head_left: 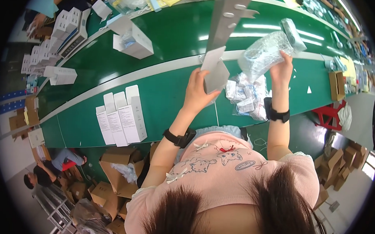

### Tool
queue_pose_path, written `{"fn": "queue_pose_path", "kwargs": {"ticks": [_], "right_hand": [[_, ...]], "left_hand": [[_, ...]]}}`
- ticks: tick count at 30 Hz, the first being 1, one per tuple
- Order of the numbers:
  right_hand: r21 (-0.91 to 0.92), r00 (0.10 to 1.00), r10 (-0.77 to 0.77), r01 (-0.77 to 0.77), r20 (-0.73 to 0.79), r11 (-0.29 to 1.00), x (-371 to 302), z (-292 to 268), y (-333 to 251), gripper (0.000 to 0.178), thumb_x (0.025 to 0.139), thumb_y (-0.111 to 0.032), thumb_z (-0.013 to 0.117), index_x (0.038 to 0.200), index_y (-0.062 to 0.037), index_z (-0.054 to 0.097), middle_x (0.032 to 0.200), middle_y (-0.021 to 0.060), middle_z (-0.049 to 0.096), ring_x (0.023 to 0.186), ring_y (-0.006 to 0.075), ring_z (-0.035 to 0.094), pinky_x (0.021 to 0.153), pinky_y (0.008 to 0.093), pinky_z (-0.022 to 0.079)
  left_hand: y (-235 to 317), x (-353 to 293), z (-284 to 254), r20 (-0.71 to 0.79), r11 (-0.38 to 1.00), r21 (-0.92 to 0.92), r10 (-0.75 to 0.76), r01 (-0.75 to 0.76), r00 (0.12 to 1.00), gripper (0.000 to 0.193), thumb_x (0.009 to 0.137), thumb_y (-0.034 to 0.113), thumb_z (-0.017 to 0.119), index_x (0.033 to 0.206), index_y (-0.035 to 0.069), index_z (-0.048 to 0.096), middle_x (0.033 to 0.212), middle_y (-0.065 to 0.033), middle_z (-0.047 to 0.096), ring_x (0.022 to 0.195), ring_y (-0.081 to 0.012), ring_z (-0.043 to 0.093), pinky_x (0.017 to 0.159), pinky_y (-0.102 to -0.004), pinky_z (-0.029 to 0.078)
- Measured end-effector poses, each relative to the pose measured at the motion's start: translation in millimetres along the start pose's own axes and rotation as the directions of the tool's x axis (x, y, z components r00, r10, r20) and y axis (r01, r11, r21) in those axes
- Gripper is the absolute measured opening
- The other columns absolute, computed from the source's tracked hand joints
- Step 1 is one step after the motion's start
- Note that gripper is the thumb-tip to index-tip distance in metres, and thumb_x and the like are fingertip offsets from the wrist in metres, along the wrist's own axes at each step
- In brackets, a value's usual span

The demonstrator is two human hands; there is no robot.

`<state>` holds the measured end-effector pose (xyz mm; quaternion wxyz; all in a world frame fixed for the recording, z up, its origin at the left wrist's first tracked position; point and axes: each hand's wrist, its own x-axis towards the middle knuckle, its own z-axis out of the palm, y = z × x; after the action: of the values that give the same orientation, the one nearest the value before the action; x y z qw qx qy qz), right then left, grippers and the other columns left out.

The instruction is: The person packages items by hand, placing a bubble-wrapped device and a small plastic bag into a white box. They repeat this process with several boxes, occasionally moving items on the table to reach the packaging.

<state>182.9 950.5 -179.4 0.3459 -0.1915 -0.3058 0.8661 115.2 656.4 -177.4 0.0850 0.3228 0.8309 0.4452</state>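
My left hand [198, 90] grips a small white box [218, 76] whose flap stands up at its far end. A clear bubble-wrap pouch [262, 53] is pinched in my raised right hand [281, 70]; something pale is inside, but its kind cannot be made out. Beyond that pouch lies another bubble-wrapped piece [292, 35], close to or touching it. Between my arms, a heap of small white packets [247, 96] in clear plastic rests on the green table [167, 112].
Several white boxes [123, 121] with raised flaps lie side by side at left. On the green conveyor [174, 30] sits an open white box [136, 43]. A metal post [224, 23] rises just ahead of my left hand. Cardboard boxes [106, 196] stand on the floor.
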Motion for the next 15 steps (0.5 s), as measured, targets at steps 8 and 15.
{"fn": "queue_pose_path", "kwargs": {"ticks": [8, 15], "right_hand": [[-0.693, 0.864, -0.498, 0.403, 0.073, 0.597, -93, 105, 65, 0.051, 0.072, -0.009, 0.068, 0.113, -0.0039, 0.038, 0.106, 0.0124, 0.046, 0.097, 0.0242, 0.048, 0.085, 0.037, 0.04], [-0.688, 0.664, -0.277, 0.726, 0.694, 0.016, -127, 103, 90, 0.049, 0.064, -0.013, 0.07, 0.108, -0.0082, 0.05, 0.109, 0.0151, 0.045, 0.106, 0.0341, 0.042, 0.088, 0.041, 0.036]], "left_hand": [[3, -22, 27, -0.186, 0.978, -0.178, -0.142, 0.108, 0.972, 0.077, 0.056, 0.015, 0.081, 0.11, 0.005, 0.027, 0.121, -0.0223, 0.04, 0.104, -0.0331, 0.048, 0.085, -0.0391, 0.042], [-2, -38, 26, -0.254, 0.978, -0.191, -0.128, 0.08, 0.959, 0.076, 0.057, 0.014, 0.081, 0.108, 0.006, 0.024, 0.123, -0.0258, 0.038, 0.107, -0.0359, 0.047, 0.087, -0.0393, 0.041]]}}
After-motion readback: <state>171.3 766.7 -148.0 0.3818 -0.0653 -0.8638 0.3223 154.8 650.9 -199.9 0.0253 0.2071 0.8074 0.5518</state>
